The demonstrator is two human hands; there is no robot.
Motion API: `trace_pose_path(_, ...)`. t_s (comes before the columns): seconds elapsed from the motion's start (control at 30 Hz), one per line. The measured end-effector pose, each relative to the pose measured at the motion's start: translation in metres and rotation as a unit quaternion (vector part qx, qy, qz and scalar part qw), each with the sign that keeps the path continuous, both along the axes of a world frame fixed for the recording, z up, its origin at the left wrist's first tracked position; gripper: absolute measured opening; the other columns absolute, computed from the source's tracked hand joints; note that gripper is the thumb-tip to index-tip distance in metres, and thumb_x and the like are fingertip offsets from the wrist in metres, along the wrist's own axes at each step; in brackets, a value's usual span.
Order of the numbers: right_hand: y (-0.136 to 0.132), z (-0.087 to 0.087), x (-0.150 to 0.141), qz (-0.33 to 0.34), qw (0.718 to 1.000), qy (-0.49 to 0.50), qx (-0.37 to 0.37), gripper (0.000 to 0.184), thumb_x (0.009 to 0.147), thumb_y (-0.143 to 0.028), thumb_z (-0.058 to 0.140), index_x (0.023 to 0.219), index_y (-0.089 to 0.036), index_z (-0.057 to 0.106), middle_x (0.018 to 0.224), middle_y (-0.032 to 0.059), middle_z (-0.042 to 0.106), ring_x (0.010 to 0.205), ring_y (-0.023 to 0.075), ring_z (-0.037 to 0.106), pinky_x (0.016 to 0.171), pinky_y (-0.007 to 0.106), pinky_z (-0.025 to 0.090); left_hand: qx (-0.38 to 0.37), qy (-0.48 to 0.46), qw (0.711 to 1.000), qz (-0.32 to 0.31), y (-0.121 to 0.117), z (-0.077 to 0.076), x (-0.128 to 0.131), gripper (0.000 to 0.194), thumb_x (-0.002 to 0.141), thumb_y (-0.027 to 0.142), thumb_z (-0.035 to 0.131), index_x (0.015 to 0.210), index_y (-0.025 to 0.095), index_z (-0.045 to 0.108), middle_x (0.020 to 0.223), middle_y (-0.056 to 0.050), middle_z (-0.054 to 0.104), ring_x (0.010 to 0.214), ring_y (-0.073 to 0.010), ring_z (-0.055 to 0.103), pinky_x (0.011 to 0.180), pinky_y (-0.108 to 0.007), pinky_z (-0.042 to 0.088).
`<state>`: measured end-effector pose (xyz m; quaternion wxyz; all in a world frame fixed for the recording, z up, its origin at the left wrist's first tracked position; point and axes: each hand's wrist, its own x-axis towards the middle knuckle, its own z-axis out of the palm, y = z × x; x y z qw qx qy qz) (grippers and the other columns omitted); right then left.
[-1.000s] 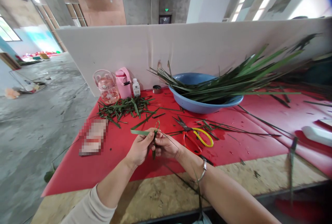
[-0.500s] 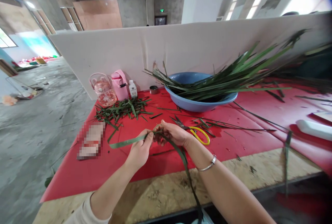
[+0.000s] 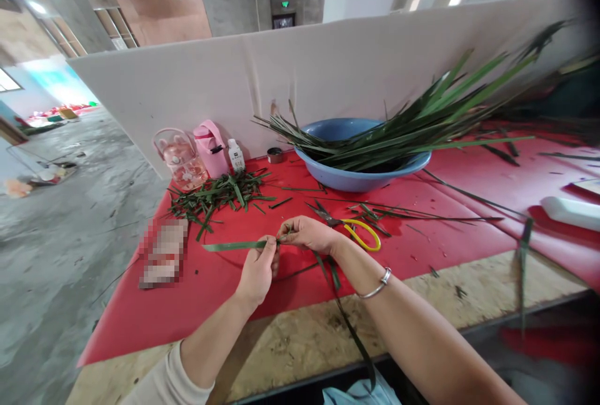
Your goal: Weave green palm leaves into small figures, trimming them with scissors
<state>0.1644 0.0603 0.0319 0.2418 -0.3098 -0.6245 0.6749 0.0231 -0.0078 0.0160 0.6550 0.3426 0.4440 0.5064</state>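
My left hand (image 3: 257, 270) and my right hand (image 3: 307, 234) meet over the red mat (image 3: 210, 280), both pinching one long green leaf strip (image 3: 232, 245). One end of the strip sticks out flat to the left of my left hand. The other end hangs down under my right wrist, past the table's front edge. A silver bangle sits on my right wrist. Scissors with yellow handles (image 3: 359, 233) lie just right of my right hand.
A blue basin (image 3: 349, 177) holds a bundle of long green leaves (image 3: 422, 127). Cut leaf scraps (image 3: 220, 195) are piled at the left back, by a pink jug, a pink flask and a small bottle. A white partition stands behind the table.
The leaf's left end, earlier curved and drooping, now sticks out straight. My hands stay together and have shifted slightly; the hanging end swings under my right wrist.
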Motion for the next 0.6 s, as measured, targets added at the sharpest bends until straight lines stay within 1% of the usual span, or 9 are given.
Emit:
trace_pose_path(0.1,-0.003,-0.002,0.0,-0.003,1.0,0.0,-0.011,0.025,0.071,-0.038,0.063,0.073,-0.013,0.057,0.048,-0.009,0.04,0.038,0.002,0.025,0.037,0.019,0.016,-0.021,-0.019,1.0,0.008,0.002,0.001,-0.001,0.042,0.066,0.052,0.062,0.065,0.018,0.038,0.048,0.01,0.02,0.039,-0.0025,0.019,0.036,-0.015,0.012)
trace_pose_path(0.2,-0.005,-0.002,0.005,0.025,0.998,-0.004,-0.061,0.025,0.076,-0.037,0.056,0.068,-0.014,0.055,0.046,-0.0072,0.041,0.036,0.0031,0.027,0.035,0.018,0.017,-0.044,-0.062,0.997,0.025,0.006,0.006,-0.009,0.039,0.066,0.049,0.064,0.069,0.017,0.041,0.049,0.011,0.02,0.039,-0.0025,0.018,0.036,-0.014,0.01)
trace_pose_path(0.27,-0.005,-0.002,0.009,0.043,0.993,0.03,-0.106,0.026,0.076,-0.037,0.056,0.064,-0.014,0.053,0.047,-0.0044,0.046,0.037,0.0045,0.034,0.036,0.018,0.021,-0.035,-0.088,0.995,0.022,0.01,0.011,-0.017,0.037,0.068,0.047,0.063,0.069,0.017,0.041,0.05,0.01,0.019,0.039,-0.0025,0.016,0.036,-0.013,0.009)
trace_pose_path(0.3,-0.005,-0.001,0.01,0.043,0.988,0.069,-0.128,0.025,0.075,-0.036,0.057,0.065,-0.014,0.053,0.047,-0.0037,0.047,0.038,0.0053,0.036,0.037,0.018,0.024,-0.028,-0.1,0.994,0.017,0.011,0.013,-0.02,0.036,0.07,0.046,0.062,0.07,0.017,0.041,0.05,0.01,0.017,0.039,-0.0026,0.014,0.036,-0.013,0.008)
trace_pose_path(0.33,-0.005,-0.001,0.01,0.034,0.981,0.12,-0.147,0.023,0.073,-0.035,0.059,0.067,-0.014,0.054,0.046,-0.0038,0.047,0.039,0.0059,0.038,0.039,0.018,0.026,-0.022,-0.111,0.994,0.01,0.013,0.014,-0.023,0.034,0.071,0.045,0.061,0.07,0.018,0.04,0.051,0.01,0.016,0.039,-0.0028,0.013,0.035,-0.013,0.008)
trace_pose_path(0.4,-0.006,-0.002,0.006,-0.01,0.958,0.23,-0.174,0.019,0.07,-0.031,0.064,0.075,-0.015,0.056,0.047,-0.0055,0.045,0.042,0.0057,0.04,0.042,0.018,0.03,-0.017,-0.124,0.992,-0.001,0.014,0.015,-0.026,0.033,0.072,0.044,0.059,0.07,0.018,0.04,0.051,0.01,0.015,0.04,-0.0031,0.011,0.035,-0.014,0.008)
trace_pose_path(0.47,-0.008,-0.002,-0.002,-0.057,0.932,0.304,-0.187,0.025,0.067,-0.026,0.067,0.088,-0.017,0.057,0.052,-0.0069,0.044,0.045,0.0048,0.041,0.046,0.017,0.034,-0.01,-0.114,0.993,0.001,0.013,0.013,-0.025,0.032,0.074,0.044,0.057,0.07,0.017,0.041,0.05,0.01,0.017,0.04,-0.0031,0.013,0.036,-0.014,0.009)
trace_pose_path(0.53,-0.013,-0.004,-0.013,-0.088,0.923,0.326,-0.186,0.033,0.068,-0.023,0.067,0.098,-0.022,0.055,0.058,-0.0069,0.046,0.05,0.0049,0.044,0.05,0.017,0.037,0.013,-0.084,0.996,0.02,0.011,0.01,-0.021,0.031,0.076,0.045,0.055,0.07,0.017,0.041,0.049,0.01,0.02,0.039,-0.0032,0.016,0.036,-0.014,0.012)
trace_pose_path(0.6,-0.017,-0.006,-0.023,-0.102,0.936,0.301,-0.152,0.039,0.071,-0.025,0.064,0.108,-0.026,0.051,0.06,-0.0068,0.048,0.05,0.0057,0.045,0.05,0.019,0.039,0.039,-0.054,0.997,0.041,0.009,0.007,-0.017,0.031,0.077,0.046,0.053,0.071,0.018,0.04,0.048,0.01,0.021,0.039,-0.0034,0.018,0.036,-0.015,0.015)
